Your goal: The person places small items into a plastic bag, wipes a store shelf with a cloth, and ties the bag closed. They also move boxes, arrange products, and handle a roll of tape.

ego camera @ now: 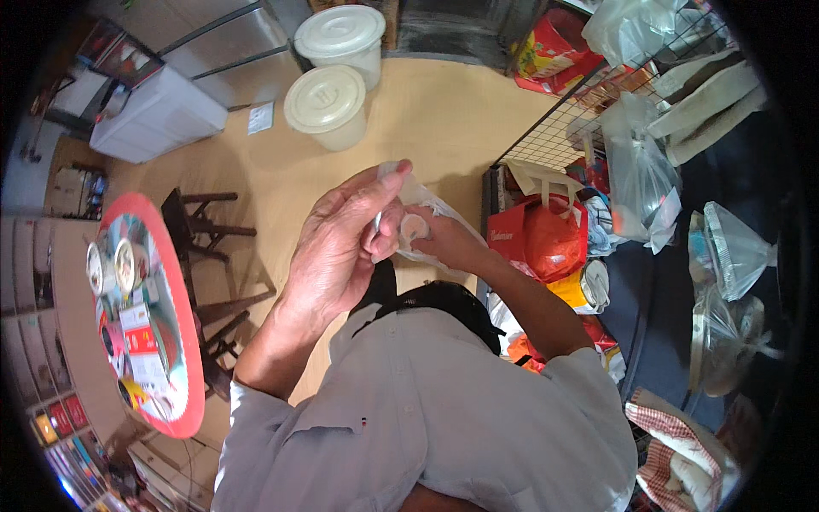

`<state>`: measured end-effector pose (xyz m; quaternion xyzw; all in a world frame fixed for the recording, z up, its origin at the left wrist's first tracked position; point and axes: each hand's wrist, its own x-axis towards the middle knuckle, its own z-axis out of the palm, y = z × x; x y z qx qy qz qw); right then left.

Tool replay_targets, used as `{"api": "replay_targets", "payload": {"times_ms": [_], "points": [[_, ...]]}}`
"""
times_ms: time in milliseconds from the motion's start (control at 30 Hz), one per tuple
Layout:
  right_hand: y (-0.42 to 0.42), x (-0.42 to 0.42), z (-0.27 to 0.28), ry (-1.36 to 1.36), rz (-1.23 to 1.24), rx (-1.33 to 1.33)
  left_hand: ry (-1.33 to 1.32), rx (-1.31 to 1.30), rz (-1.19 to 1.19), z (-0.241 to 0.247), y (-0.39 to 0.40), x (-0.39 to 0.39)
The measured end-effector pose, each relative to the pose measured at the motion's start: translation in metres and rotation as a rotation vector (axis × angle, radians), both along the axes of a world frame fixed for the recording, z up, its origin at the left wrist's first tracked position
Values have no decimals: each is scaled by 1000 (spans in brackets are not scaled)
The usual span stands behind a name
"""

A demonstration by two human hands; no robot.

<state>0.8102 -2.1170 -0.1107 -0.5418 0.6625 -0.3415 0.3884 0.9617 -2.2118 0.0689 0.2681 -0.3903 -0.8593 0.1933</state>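
Note:
In front of my chest, my left hand [342,233] has its fingers curled and pinches the edge of a translucent plastic bag [451,214]. My right hand [451,237] is beside it, lower and to the right, partly overlapped by the bag. Its fingers hold a small, round, pale object [414,228] that faces up at me; what it is cannot be made out. Whether the right hand is inside the bag or behind it is unclear. Both hands are close together, raised above the floor.
Two lidded plastic buckets [326,102] stand on the floor [422,121] ahead. On the left are a round red-rimmed table [189,384] bearing bowls and packets, and a dark wooden stool [208,224]. To the right, a red carton bag [515,233] and a wire rack [550,128] with hanging plastic bags [630,160].

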Motion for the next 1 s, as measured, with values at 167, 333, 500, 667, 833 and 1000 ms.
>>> {"api": "replay_targets", "payload": {"times_ms": [167, 333, 500, 667, 833, 1000], "points": [[-62, -19, 42, -70, -326, 124, 14, -63, -151, 15, -74, -40], [-112, -45, 26, -299, -572, -4, 57, -80, -386, 29, -150, -76], [-153, -76, 4, -559, -713, -47, 6, -53, -436, 23, -207, -125], [-199, -132, -5, -1422, -737, -29, -31, -18, -443, 18, -255, -182], [-253, -199, 10, -1521, -561, 91, -42, -47, -383, 23, -289, -242], [-284, -276, 20, -1454, -469, 272, -70, -96, -345, 40, -324, -312]]}}
